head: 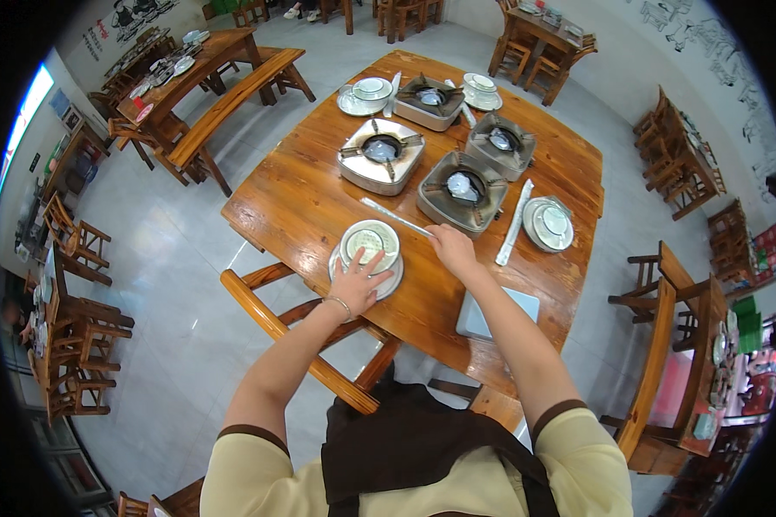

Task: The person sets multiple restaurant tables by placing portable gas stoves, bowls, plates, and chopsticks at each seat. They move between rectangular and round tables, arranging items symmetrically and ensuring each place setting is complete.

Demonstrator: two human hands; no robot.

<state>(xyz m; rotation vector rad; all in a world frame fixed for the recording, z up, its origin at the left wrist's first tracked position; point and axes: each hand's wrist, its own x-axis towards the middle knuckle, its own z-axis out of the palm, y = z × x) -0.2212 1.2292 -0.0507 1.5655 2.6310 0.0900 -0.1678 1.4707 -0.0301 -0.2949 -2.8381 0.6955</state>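
My left hand (355,287) rests with spread fingers on a place setting near the table's front left edge. That setting is a white bowl (391,240) with a smaller cup (364,240) in it, standing on a white plate (393,282). In my right hand (454,251) is one end of a thin, wrapped chopstick packet (394,216), which slants away to the left behind the bowl. Right of that hand, a second wrapped packet (515,223) lies beside another stacked setting (548,224). A pale blue box (485,315) sits under my right forearm, partly hidden.
Several portable gas stoves (381,156) stand mid-table on the wooden table (284,187). Two more settings, one with a bowl on a plate (365,97) and one at the far corner (482,92), lie beyond. A wooden chair (297,342) adjoins the front left edge.
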